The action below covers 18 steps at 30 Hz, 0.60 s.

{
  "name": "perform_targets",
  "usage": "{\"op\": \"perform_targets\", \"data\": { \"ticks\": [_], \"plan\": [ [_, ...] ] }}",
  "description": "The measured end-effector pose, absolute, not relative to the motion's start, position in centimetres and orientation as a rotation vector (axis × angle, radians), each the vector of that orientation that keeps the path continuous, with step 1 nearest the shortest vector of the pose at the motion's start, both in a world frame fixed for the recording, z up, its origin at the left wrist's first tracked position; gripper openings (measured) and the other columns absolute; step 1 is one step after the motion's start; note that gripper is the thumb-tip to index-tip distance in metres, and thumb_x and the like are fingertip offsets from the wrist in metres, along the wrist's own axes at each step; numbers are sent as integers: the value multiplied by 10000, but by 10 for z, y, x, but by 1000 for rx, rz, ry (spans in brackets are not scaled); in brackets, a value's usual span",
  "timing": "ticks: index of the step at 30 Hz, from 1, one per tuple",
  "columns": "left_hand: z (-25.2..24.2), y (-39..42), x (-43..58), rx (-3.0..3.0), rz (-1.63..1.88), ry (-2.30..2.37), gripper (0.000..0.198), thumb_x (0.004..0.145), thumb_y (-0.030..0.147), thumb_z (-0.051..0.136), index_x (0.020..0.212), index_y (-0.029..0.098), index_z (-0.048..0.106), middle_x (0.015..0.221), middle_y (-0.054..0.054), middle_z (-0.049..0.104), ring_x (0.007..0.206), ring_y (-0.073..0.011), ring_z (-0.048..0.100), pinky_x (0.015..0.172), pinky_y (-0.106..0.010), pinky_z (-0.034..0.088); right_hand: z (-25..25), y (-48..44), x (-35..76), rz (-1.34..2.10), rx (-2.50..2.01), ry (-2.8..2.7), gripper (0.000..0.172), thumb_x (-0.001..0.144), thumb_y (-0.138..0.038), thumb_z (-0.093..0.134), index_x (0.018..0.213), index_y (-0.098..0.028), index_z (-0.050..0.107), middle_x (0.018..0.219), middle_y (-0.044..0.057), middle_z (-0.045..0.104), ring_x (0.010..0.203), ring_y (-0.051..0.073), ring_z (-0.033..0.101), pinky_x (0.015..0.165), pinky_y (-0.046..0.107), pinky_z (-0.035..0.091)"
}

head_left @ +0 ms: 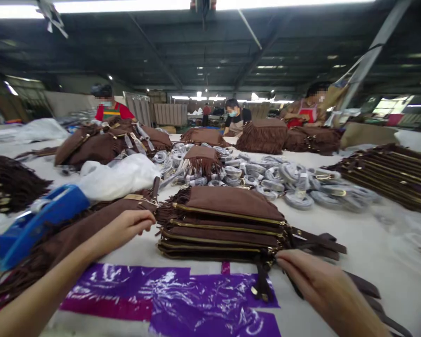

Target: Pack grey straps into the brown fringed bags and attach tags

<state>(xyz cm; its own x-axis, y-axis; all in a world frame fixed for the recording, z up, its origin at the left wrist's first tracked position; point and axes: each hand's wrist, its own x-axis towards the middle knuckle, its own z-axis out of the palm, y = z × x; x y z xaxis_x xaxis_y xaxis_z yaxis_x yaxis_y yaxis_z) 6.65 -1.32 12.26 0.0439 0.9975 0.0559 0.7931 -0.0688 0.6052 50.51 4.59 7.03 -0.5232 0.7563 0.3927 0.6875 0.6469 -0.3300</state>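
A stack of several brown fringed zip pouches lies in front of me, gold zippers facing my way. My left hand hovers by the fringe at the stack's left end, fingers loosely bent and slightly apart, with nothing visible in them. At the other end, my right hand has its fingertips together against the lower right corner, among dark straps; what they pinch, if anything, is hidden. A dark zipper tassel hangs down from that corner. Another brown fringed bag with a tag lies behind my left forearm.
Purple plastic film covers the near table. A blue tape dispenser stands left, beside white plastic wrap. Wrapped coiled straps lie beyond the stack. More pouches are piled at right. Several co-workers are across the table.
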Motion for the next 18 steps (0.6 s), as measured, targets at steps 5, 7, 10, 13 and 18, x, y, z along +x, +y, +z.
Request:
{"op": "perform_targets", "data": {
  "ticks": [5,7,10,13,18],
  "plan": [
    [106,-45,98,1968,606,1538,205,891,342,555,888,245,736,873,-28,711,812,-199,620,764,-226,448,72,19,459,406,-998,-2588,219,952,-240,460,856,-262,656,750,-4,679,680,152,656,613,235,448],
    [96,-48,105,1964,614,1439,209,896,338,552,881,259,744,904,-36,710,842,-208,619,793,-232,450,67,16,454,395,-1025,-2620,204,931,-201,480,861,-256,664,761,0,681,692,158,661,618,231,444],
    [84,-44,109,1965,581,1384,237,911,330,524,859,264,745,956,-45,694,905,-217,609,839,-233,440,55,15,457,412,-1072,-2674,186,900,-163,498,904,-253,660,824,11,688,742,168,674,648,230,464],
    [80,-41,109,1945,569,1404,239,919,306,503,876,268,734,994,-29,680,946,-217,596,867,-227,425,45,14,463,490,-1049,-2628,184,864,-132,516,924,-254,639,871,13,679,786,164,668,686,227,488],
    [76,-48,106,1903,626,1456,188,884,326,567,790,276,722,940,7,695,894,-217,608,837,-239,455,35,18,460,558,-1029,-2552,188,819,-121,533,906,-259,627,851,16,677,770,182,665,680,243,511]
  ]
}}
